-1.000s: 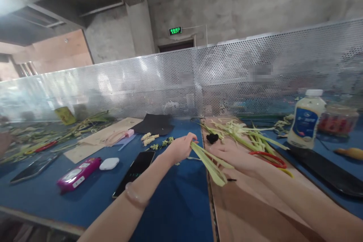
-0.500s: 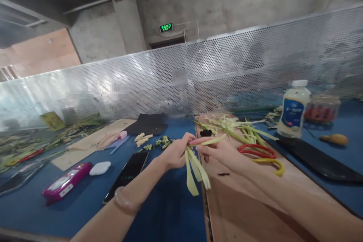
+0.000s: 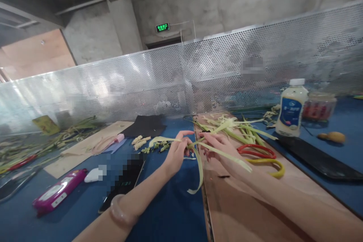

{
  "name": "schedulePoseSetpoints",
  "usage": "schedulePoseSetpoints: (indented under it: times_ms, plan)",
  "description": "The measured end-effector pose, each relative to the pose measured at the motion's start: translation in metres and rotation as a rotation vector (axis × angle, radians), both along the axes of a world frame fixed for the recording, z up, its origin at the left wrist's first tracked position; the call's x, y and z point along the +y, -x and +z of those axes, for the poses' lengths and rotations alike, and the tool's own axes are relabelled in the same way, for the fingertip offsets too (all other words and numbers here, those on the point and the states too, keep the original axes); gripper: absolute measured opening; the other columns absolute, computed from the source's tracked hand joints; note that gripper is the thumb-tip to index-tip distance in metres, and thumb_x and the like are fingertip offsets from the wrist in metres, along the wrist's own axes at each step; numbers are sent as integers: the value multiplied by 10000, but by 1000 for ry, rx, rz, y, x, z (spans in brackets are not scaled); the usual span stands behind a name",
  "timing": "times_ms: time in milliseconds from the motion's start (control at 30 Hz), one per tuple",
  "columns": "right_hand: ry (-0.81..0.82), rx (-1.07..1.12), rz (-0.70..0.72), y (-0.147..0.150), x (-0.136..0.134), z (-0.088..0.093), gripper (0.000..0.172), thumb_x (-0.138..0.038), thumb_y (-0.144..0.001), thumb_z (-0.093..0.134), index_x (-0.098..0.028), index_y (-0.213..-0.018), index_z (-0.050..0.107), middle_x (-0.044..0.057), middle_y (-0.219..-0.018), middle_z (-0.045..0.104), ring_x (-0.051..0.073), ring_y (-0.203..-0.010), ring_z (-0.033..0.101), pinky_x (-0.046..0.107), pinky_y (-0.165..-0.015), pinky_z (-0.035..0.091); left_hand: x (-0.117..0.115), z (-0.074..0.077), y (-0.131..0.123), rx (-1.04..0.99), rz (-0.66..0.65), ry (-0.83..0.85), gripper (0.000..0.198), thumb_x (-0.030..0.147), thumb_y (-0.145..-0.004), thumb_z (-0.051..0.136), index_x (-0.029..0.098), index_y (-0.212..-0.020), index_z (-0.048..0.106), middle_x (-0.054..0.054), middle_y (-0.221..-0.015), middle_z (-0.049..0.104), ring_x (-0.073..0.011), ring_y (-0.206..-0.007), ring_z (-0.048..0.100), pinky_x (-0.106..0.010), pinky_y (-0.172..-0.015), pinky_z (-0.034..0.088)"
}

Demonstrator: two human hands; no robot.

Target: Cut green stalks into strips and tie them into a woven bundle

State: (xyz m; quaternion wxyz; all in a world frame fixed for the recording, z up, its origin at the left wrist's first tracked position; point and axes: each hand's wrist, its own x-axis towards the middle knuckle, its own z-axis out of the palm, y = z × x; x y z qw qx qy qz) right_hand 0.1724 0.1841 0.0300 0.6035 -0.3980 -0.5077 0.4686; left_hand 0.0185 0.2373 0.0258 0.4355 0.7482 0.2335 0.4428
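Flat, pale green plant strips cross between my two hands over the seam of the table. My left hand, with a translucent bangle on its wrist, is closed on the strips, its index finger stretched to the right. Just to the right, my right hand pinches the same strips. Their loose ends fan out: one hangs and curls below, another lies across my right wrist, a third points left past my left hand. Where the strips cross, my fingers partly hide them. Beyond my right hand lies a pile of similar strips.
Red and yellow looped handles lie right of my right hand. Farther right stand a white bottle, a jar and a black tray-like object. At left are a phone, a purple device and brown paper.
The hanging strips have been spread apart: one now points left and one lies over my right wrist. My left index finger has stretched out. The view has shifted slightly.
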Motion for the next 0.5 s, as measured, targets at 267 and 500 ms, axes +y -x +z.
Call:
schedulePoseSetpoints:
  times_ms: [267,500]
  plan:
    - [-42,-105,-12,13,-8,-31,405,-401,-799,541,-209,-1152,485,-3,-782,598,132,-623,545,234,-529,441,-17,-5,-5,11,54,117,188,236,-857,404,170,-1017,478,44,-611,482,-94,-507,441,-206,-516,361]
    - [-69,-264,-167,12,-20,-30,344,-530,-781,474,-197,-772,560,4,-614,540,140,-514,508,238,-442,430,-41,-6,-7,11,13,144,107,180,-869,398,189,-969,436,-21,-827,585,-119,-705,546,-227,-641,419]
